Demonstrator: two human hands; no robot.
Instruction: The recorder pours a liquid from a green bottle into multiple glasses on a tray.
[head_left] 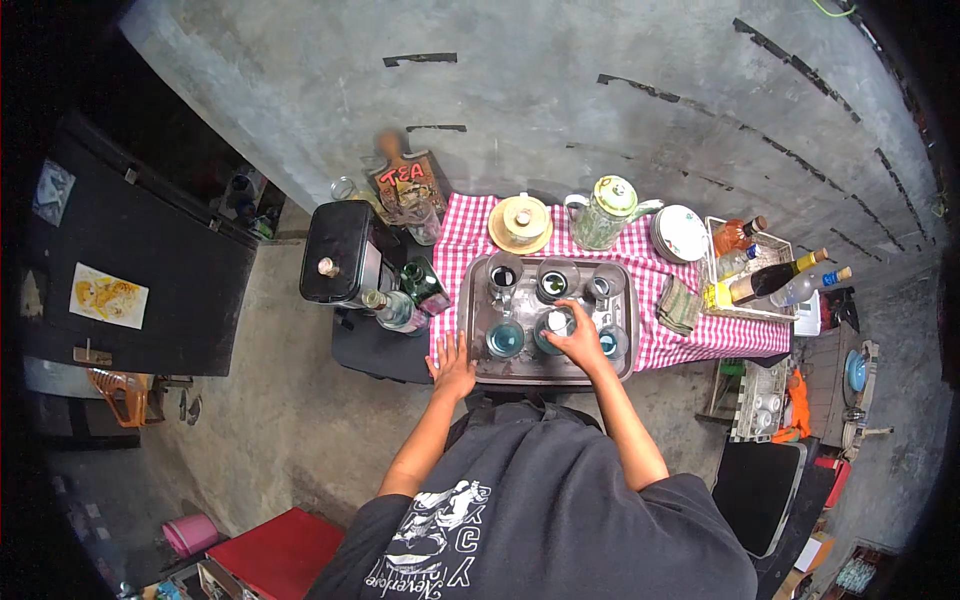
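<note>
A brown serving tray point(482, 372) lies on a pink-and-white checked cloth and carries several drinking glasses in two rows. Near the tray's front edge, my right hand point(580, 340) has thumb and fingers around the rim of a bluish glass point(543, 342). Something white shows at the top of that glass; I cannot make out what it is. To its left stands another bluish glass point(505, 338), to its right a smaller one point(610, 343). My left hand point(453, 370) rests with fingers spread at the tray's left front corner, holding nothing.
Behind the tray are a yellowish lidded bowl point(520, 225), a patterned teapot point(602, 222) and plates point(680, 235). A folded cloth point(680, 306) and a basket point(755, 303) of bottles sit at the right. A black dispenser point(340, 255) and glass bottles point(400, 312) stand left.
</note>
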